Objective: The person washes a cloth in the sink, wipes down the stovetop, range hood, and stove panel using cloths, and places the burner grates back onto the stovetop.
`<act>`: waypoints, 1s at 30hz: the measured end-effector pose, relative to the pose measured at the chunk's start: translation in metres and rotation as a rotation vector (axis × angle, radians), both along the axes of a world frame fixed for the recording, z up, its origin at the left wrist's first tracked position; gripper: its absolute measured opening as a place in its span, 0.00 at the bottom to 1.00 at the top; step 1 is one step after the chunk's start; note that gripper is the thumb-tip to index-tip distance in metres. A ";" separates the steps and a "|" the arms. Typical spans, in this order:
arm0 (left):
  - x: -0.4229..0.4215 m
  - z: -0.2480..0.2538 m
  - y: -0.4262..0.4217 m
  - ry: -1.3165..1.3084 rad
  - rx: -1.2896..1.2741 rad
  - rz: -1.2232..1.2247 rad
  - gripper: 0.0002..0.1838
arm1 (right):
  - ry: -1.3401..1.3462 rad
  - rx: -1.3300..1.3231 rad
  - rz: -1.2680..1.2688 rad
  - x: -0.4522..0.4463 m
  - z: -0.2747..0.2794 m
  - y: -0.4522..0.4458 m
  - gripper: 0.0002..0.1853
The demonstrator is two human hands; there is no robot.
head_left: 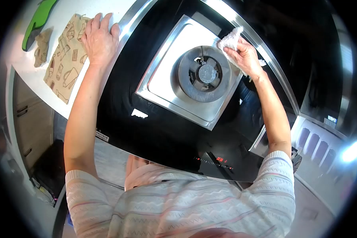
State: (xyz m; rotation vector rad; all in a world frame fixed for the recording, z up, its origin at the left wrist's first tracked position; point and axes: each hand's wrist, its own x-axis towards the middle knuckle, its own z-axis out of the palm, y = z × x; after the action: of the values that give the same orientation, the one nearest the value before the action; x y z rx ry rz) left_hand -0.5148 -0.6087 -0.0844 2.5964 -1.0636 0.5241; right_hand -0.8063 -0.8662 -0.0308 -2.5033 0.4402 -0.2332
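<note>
My right hand (248,59) is closed on a crumpled white cloth (229,41) beside the upper right corner of a square stainless steel plate (162,81). On that plate sits a round grey metal piece (186,89) with a ring-shaped rim and a hub in the middle. My left hand (101,41) lies flat with fingers spread on the white counter, at the right edge of a tan printed cloth or mat (70,59). Part of the mat is hidden under that hand.
Black glass with a metal frame (125,127) surrounds the steel plate; red lit digits (222,160) show near its front edge. A green-handled tool (37,22) and a crumpled brown piece (42,47) lie on the white counter at left. Cabinets (33,123) stand below.
</note>
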 end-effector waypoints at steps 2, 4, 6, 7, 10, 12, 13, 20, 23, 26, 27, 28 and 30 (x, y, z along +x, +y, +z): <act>0.001 0.002 -0.001 -0.003 0.002 0.001 0.21 | -0.024 -0.112 -0.056 -0.013 -0.006 0.008 0.09; 0.000 0.001 -0.001 0.002 -0.009 0.004 0.21 | 0.057 -0.215 -0.129 -0.041 -0.005 0.022 0.08; 0.000 0.000 -0.002 0.008 -0.011 0.009 0.21 | -0.054 -0.183 -0.185 -0.071 -0.018 0.047 0.07; 0.000 0.000 -0.002 0.015 -0.013 0.014 0.21 | -0.090 -0.161 -0.229 -0.085 -0.023 0.062 0.07; -0.002 0.001 -0.002 0.031 -0.056 -0.005 0.21 | -0.067 -0.196 -0.415 -0.089 -0.018 0.118 0.07; -0.003 0.003 -0.002 0.031 -0.051 0.000 0.21 | 0.103 -0.285 -0.548 -0.087 -0.023 0.148 0.07; -0.003 0.002 -0.002 0.032 -0.046 0.004 0.21 | 0.121 -0.361 -0.578 -0.079 -0.021 0.163 0.07; -0.001 0.005 0.001 0.125 -0.027 -0.047 0.21 | 0.233 -0.470 -0.618 -0.038 -0.005 0.232 0.08; 0.000 0.001 0.000 0.120 -0.040 -0.054 0.22 | 0.224 -0.385 -0.606 -0.005 0.002 0.266 0.06; 0.006 -0.004 0.001 0.144 -0.001 -0.070 0.22 | 0.047 -0.078 -0.369 0.025 0.002 0.289 0.04; 0.009 -0.004 0.001 0.154 0.016 -0.079 0.22 | -0.047 0.056 -0.331 0.034 -0.003 0.296 0.05; 0.009 0.003 0.005 0.170 0.039 -0.097 0.22 | -0.359 0.214 -0.300 0.045 0.004 0.302 0.09; 0.012 0.019 0.015 0.245 -0.062 -0.290 0.21 | -0.328 0.835 -0.322 0.045 0.023 0.307 0.11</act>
State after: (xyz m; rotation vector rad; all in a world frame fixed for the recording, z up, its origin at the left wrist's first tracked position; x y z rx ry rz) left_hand -0.5026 -0.5940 -0.0652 2.3223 -1.2837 0.1631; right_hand -0.7610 -0.5588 -0.0075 -1.5412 0.6403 -0.4648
